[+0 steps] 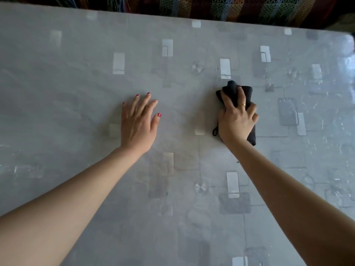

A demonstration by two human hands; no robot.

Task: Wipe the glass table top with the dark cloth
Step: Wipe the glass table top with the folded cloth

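The glass table top (76,96) fills nearly the whole view; it is grey with pale and dark rectangles showing through and a shiny glare at the right. A folded dark cloth (233,89) lies on the glass right of centre, a small loop hanging from its near left edge. My right hand (237,120) presses down on the cloth, fingers curled over it, a ring on one finger. My left hand (139,121) rests flat on the glass to the left, fingers spread, holding nothing.
The table's far edge (172,17) runs across the top, with its rounded far right corner (348,38). Beyond it lies a striped multicoloured fabric (211,6). My two forearms stretch from the near side over the glass.
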